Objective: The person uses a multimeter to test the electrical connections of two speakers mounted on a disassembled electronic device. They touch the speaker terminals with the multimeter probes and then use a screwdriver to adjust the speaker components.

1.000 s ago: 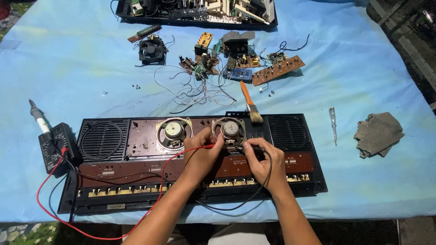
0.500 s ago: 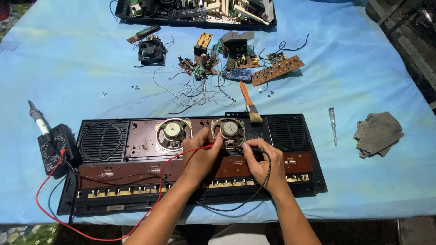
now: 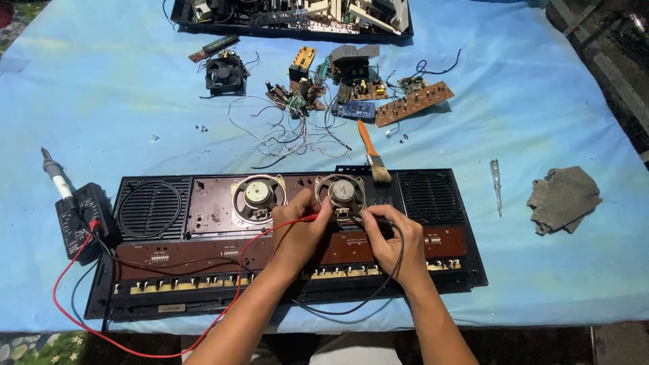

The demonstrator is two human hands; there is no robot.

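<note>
I look down on a blue-covered table [image 3: 101, 101]; across the lower centre of the frame lies a long dark audio panel [image 3: 291, 240], opened face-down, with two round speakers side by side at its middle. My left hand [image 3: 297, 226] pinches the red probe [image 3: 312, 217] and presses its tip toward the base of the right-hand speaker [image 3: 341, 195]; my right hand [image 3: 392, 240] is curled around the black probe [image 3: 372, 220], meeting the same spot from the other side. Against the frames from a moment earlier, almost nothing has shifted; both hands hold the same grip on the same terminals, so I judge the contact is being kept steady rather than moved on. The left-hand speaker [image 3: 257, 196] sits untouched just beside them. Red and black leads loop off the lower edge and back to a black multimeter [image 3: 84, 220] at middle left, with a soldering iron [image 3: 55, 177] above it. A brush [image 3: 373, 154] rests above the panel; loose circuit boards [image 3: 412, 103] and wires lie at upper centre; a grey rag [image 3: 562, 198] and a screwdriver [image 3: 496, 182] lie at the right.
</note>
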